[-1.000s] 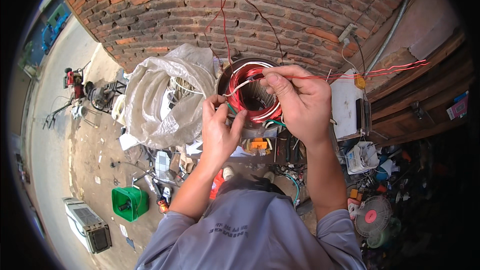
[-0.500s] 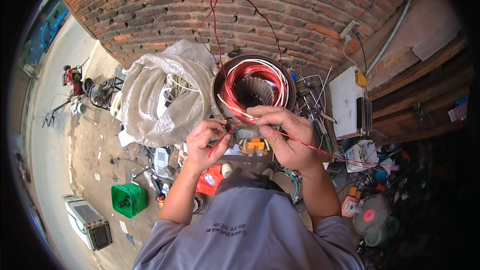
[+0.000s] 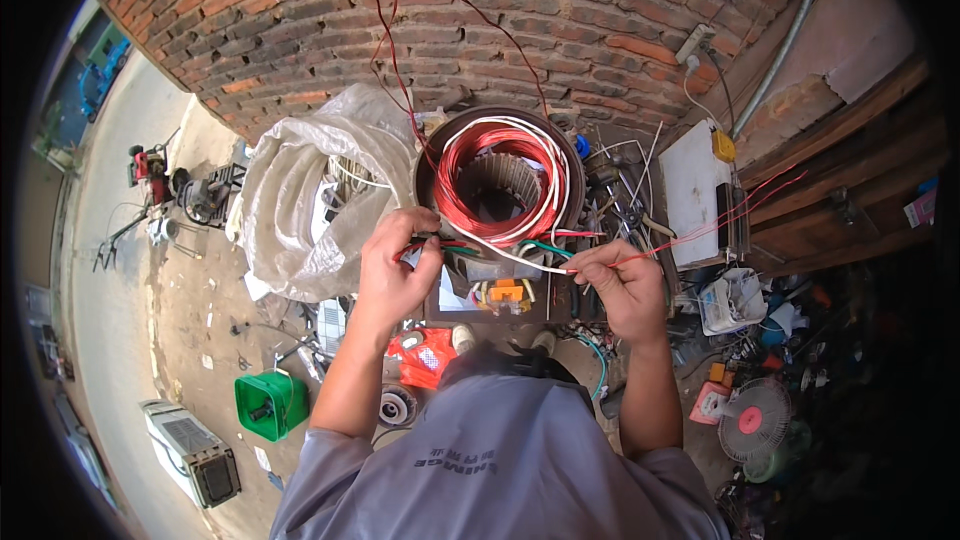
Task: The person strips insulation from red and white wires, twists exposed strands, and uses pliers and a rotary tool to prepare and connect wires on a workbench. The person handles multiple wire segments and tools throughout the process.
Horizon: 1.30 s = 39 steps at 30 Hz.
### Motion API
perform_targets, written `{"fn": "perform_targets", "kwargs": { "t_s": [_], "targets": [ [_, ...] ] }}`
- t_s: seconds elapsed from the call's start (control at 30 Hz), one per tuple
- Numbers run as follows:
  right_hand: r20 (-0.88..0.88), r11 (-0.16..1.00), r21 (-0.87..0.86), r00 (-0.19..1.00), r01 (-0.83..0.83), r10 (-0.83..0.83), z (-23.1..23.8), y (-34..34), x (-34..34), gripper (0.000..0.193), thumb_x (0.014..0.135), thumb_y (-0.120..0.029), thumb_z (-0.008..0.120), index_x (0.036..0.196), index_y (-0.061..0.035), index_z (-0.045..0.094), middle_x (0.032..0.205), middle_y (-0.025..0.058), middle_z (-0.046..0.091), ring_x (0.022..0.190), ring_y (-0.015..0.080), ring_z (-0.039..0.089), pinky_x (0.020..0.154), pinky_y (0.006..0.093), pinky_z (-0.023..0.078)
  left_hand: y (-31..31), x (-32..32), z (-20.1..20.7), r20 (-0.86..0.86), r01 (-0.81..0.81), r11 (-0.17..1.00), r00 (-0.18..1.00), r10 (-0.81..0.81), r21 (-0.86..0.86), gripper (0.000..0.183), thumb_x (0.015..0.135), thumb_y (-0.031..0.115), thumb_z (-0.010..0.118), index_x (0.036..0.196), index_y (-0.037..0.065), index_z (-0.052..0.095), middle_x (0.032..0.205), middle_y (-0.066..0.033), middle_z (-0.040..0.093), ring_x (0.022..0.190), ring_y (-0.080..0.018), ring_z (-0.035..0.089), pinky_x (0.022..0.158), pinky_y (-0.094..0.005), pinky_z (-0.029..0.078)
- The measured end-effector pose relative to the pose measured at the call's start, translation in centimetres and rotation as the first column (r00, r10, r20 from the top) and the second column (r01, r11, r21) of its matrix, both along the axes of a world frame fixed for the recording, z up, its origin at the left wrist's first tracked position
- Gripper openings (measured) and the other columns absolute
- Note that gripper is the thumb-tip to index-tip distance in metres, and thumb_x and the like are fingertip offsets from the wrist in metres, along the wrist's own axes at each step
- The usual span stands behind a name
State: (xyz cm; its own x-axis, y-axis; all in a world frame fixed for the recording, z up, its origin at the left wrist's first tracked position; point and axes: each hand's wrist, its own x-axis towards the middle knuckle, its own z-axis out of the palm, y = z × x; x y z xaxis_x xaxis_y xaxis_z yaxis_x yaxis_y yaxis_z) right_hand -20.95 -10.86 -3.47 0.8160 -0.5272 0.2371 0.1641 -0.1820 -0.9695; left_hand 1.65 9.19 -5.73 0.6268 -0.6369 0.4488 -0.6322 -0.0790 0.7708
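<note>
A motor stator (image 3: 578,202) stands in front of me, with red copper windings (image 3: 462,202) bulging from its top. White tubing (image 3: 556,155) loops along the coil's edge. At its near right side, my right hand (image 3: 625,290) is closed in a pinch on the end of white insulating sleeving, with thin red wires (image 3: 715,223) trailing out to the right. My left hand (image 3: 393,270) is at the near left of the stator, its fingers closed around red and green wire leads (image 3: 458,249). Green sleeving (image 3: 545,247) and a short red lead (image 3: 580,233) stick out between the hands.
A brick wall (image 3: 330,50) rises behind the work table. To the left stands a translucent plastic sack (image 3: 275,200); to the right are hand tools (image 3: 630,205) and a white board (image 3: 690,205). A green bucket (image 3: 295,398) and a fan (image 3: 752,420) stand lower down.
My right hand has moved right and down, drawing the white sleeving across the stator's near side. My left hand has shifted slightly left. The thin red wires now swing up to the right.
</note>
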Motion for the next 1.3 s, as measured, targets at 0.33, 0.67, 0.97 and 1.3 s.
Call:
{"fn": "perform_targets", "kwargs": {
  "t_s": [0.33, 0.67, 0.97, 1.3],
  "targets": [
    [-0.091, 0.990, -0.139, 0.995, 0.014, -0.027, -0.2, 0.2, -1.4, 0.013, 0.103, -0.004, 0.067, 0.096, 0.0047, 0.075, 0.090, 0.0078, 0.075, 0.076, 0.0126, 0.068, 0.069, 0.0271, 0.053, 0.4, 1.7, -0.1, -0.009, 0.121, 0.987, 0.993, -0.120, 0.110, 0.029, 0.084, 0.001, 0.068, 0.113, 0.001, 0.070, 0.106, -0.0143, 0.075, 0.100, -0.0315, 0.072, 0.092, -0.0412, 0.056],
    [-0.054, 0.978, -0.059, 0.977, 0.202, -0.205, 1.7, -0.2, 0.9, 0.016, 0.106, -0.011, 0.066, 0.100, 0.0028, 0.071, 0.088, 0.0054, 0.075, 0.075, 0.0064, 0.061, 0.071, 0.0222, 0.048, -1.0, 3.3, 2.2, 0.077, 0.294, 0.894, 0.938, -0.337, 0.338, 0.018, 0.088, 0.009, 0.068, 0.105, 0.004, 0.069, 0.096, -0.0153, 0.073, 0.095, -0.0371, 0.070, 0.085, -0.0447, 0.057],
    [-0.130, 0.992, -0.025, 0.983, 0.126, -0.129, 0.5, 0.0, -0.8, 0.012, 0.104, -0.004, 0.066, 0.098, 0.0054, 0.070, 0.090, 0.0075, 0.074, 0.086, 0.0107, 0.068, 0.078, 0.0259, 0.054, 0.2, 1.8, -1.2, 0.122, 0.112, 0.992, 0.985, -0.118, 0.055, 0.018, 0.083, 0.006, 0.073, 0.100, 0.004, 0.077, 0.114, -0.0147, 0.071, 0.108, -0.0335, 0.067, 0.096, -0.0427, 0.053],
    [-0.174, 0.984, -0.169, 0.981, 0.057, -0.086, 1.1, -0.9, -0.4, 0.011, 0.103, -0.005, 0.065, 0.100, 0.0042, 0.071, 0.089, 0.0083, 0.074, 0.084, 0.0127, 0.068, 0.080, 0.0279, 0.054, -0.1, 3.7, -0.1, 0.273, 0.201, 0.951, 0.926, -0.263, 0.234, 0.018, 0.083, 0.013, 0.073, 0.099, 0.008, 0.081, 0.107, -0.0105, 0.067, 0.105, -0.0328, 0.061, 0.094, -0.0430, 0.052]
  ]
}}
